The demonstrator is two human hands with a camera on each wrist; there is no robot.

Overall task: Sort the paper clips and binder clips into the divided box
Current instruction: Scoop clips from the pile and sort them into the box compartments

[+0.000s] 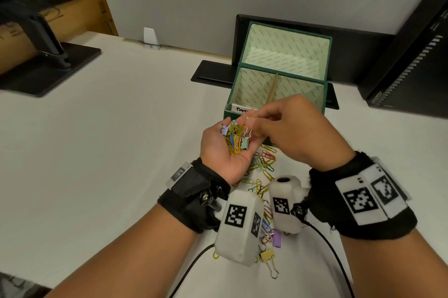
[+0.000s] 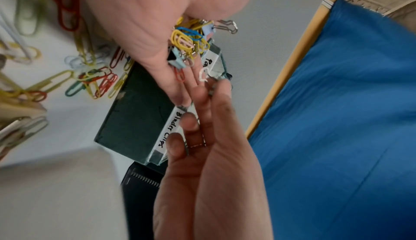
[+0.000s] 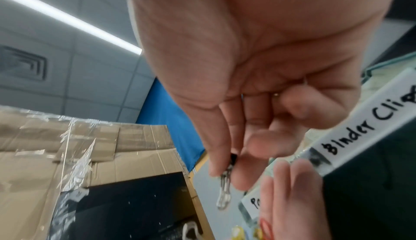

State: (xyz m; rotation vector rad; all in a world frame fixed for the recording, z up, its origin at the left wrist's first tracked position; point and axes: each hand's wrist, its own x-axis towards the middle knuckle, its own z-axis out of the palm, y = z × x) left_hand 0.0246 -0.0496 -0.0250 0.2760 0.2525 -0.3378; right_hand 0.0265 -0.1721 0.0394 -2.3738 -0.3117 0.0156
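Note:
My left hand (image 1: 218,150) lies palm up just in front of the green divided box (image 1: 281,72) and carries a heap of coloured paper clips and small binder clips (image 1: 234,139). The right hand (image 1: 291,128) reaches over that heap. Its thumb and forefinger pinch a small binder clip (image 3: 225,188) by its body, with the wire handles hanging down. The box (image 2: 135,115) has a cardboard divider (image 1: 272,89), and its front labels read "Pa…" on the left and "Binder Clips" on the right. More loose paper clips (image 1: 265,162) lie on the table under my hands.
A yellow binder clip (image 1: 266,255) and a purple one (image 1: 278,239) lie near my wrists. The open box lid (image 1: 286,38) stands up behind the box. A monitor stand (image 1: 48,65) is at the far left, and a black unit (image 1: 412,55) is at the right.

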